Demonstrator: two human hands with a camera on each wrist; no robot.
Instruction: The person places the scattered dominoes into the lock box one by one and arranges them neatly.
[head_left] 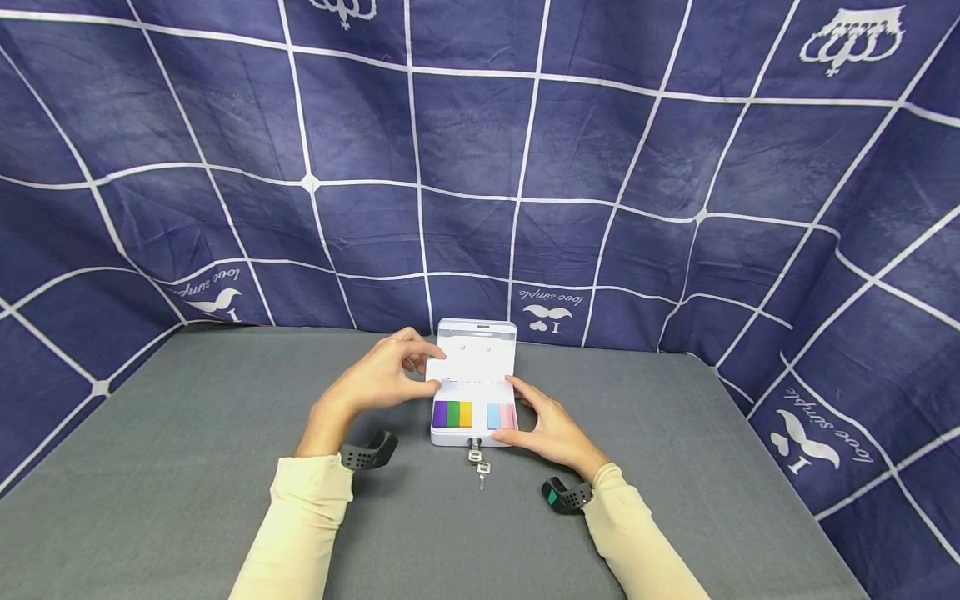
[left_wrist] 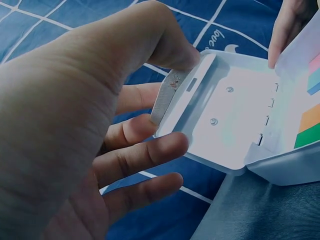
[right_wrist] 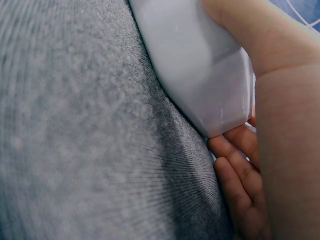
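A white metal lock box (head_left: pixel 474 437) stands on the grey surface with its lid (head_left: pixel 477 333) raised. In the head view, purple, green and yellow-orange strips (head_left: pixel 453 414) sit at its left inside, blue and pink strips (head_left: pixel 501 416) at its right. My left hand (head_left: pixel 382 372) pinches a thin, flat, pale piece (left_wrist: pixel 167 97) between thumb and fingers, beside the lid's left edge; what it is I cannot tell. My right hand (head_left: pixel 551 429) grips the right side of the box, thumb at the front corner and fingers along the far side.
Two small keys (head_left: pixel 483 469) hang from the lock at the front of the box. A grey cloth-covered table (head_left: pixel 225 467) surrounds it. Behind rises a blue curtain (head_left: pixel 472 233) with white grid lines. Each wrist wears a dark band (head_left: pixel 369 452).
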